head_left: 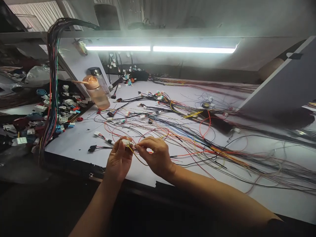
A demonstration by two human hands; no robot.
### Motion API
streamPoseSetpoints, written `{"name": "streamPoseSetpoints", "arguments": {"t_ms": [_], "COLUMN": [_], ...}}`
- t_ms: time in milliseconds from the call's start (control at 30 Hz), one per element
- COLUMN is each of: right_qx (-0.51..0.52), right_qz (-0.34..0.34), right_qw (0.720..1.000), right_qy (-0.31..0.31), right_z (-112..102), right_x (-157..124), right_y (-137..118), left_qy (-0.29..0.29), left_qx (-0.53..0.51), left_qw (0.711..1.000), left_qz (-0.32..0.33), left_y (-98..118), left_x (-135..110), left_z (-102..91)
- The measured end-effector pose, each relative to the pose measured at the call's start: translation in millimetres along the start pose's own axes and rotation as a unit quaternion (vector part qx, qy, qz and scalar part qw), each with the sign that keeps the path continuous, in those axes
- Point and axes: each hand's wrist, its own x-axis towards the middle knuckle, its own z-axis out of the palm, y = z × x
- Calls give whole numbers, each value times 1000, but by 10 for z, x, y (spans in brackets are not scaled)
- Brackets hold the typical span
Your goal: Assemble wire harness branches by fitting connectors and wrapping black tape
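Note:
My left hand (119, 160) is closed round a small white plastic connector (126, 142), held just above the near edge of the white bench (79, 141). My right hand (156, 156) pinches a thin yellow wire (138, 158) right at the connector's end. The wire loops down between both hands. A wide tangle of coloured wires (197, 138) spreads over the bench behind and to the right of my hands.
A peach water bottle (96, 92) and a clear bottle (100, 77) stand at the back left. A thick wire bundle (52, 82) hangs at the left over a tray of connectors (64, 108). A slanted white board (283, 82) stands at the right. A bright lamp (160, 49) runs overhead.

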Motion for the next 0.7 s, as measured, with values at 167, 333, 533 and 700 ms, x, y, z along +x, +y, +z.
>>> {"name": "streamPoseSetpoints", "arguments": {"t_ms": [167,333,533,700], "right_qx": [-34,-34,-38,-51], "right_qz": [-26,-41,-40,-50], "right_qw": [999,999,998,997], "right_qy": [1,-6,-18,-27], "right_z": [33,7,6,-22], "right_x": [-24,-39,-64,-67], "right_y": [13,25,66,103], "left_qy": [-8,-21,-35,-41], "left_qx": [30,91,89,82], "left_qw": [999,995,995,996], "left_qz": [22,34,16,-2], "left_y": [0,19,8,-22], "left_x": [-24,-32,-29,-3], "left_z": [-37,-134,-145,-107]}}
